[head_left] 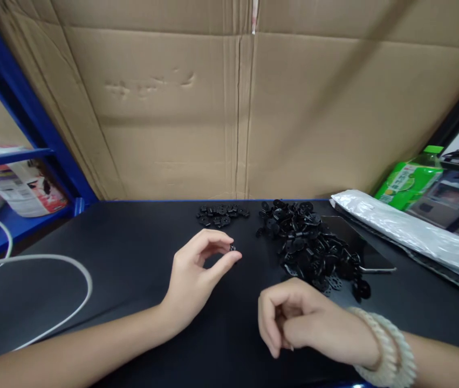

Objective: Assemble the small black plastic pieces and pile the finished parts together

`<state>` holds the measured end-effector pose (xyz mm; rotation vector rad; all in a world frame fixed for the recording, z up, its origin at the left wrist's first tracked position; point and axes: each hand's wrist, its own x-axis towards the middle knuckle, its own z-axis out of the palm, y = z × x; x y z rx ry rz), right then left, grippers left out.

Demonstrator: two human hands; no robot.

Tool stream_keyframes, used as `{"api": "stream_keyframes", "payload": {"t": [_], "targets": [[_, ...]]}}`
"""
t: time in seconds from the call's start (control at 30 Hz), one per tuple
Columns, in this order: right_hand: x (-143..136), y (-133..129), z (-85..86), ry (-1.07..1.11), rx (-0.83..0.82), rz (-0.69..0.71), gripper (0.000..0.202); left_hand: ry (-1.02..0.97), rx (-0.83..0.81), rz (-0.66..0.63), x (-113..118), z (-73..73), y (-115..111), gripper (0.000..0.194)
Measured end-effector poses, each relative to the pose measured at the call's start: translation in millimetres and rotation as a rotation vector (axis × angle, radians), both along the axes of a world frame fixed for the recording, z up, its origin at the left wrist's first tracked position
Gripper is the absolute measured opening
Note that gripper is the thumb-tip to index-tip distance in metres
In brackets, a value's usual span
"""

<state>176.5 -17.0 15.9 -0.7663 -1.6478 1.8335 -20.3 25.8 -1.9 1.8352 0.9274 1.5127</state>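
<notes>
Between the thumb and fingertips of my left hand (194, 277) is a small black plastic part (233, 247), held just above the table. My right hand (308, 320) is curled with its fingers bent in toward the thumb, low over the near side of the table; whatever it may hold is hidden by the fingers. Beyond the right hand lies a big heap of black plastic parts (310, 242), some with round discs. A smaller group of black parts (221, 214) sits by the table's far edge, past my left hand.
A dark phone-like slab (348, 234) lies partly under the big heap. At the right edge are a silvery padded bag (407, 231) and a green bottle (411, 178). On the left, a white cable (79, 269) loops over the black table (132, 237). Cardboard (164, 118) stands behind.
</notes>
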Motion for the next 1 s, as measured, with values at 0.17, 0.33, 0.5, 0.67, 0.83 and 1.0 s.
{"api": "stream_keyframes", "payload": {"t": [0.17,0.33,0.5,0.67,0.83,1.0], "targets": [[-3.1,12.3,-7.3,-0.174,0.205,-0.242,0.016,0.023,-0.011,-0.054,0.6,-1.6,-0.1,0.01],[-4.4,10.5,-1.0,0.128,-0.13,-0.177,0.03,0.203,0.218,-0.154,1.8,5.3,-14.7,0.019],[-7.5,5.7,2.3,0.152,-0.125,-0.032,0.035,0.28,0.285,-0.33,6.4,7.9,-22.9,0.023],[-5.2,6.2,5.3,0.019,0.068,-0.014,0.044,0.33,0.282,-0.42,10.4,5.3,-22.8,0.024],[-6.8,7.5,0.9,-0.018,0.088,0.016,0.037,0.375,0.248,-0.426,12.5,5.2,-21.4,0.014],[-5.7,11.3,-0.7,-0.048,0.14,0.039,0.033,0.422,0.218,-0.429,15.1,4.0,-18.6,0.012]]}}
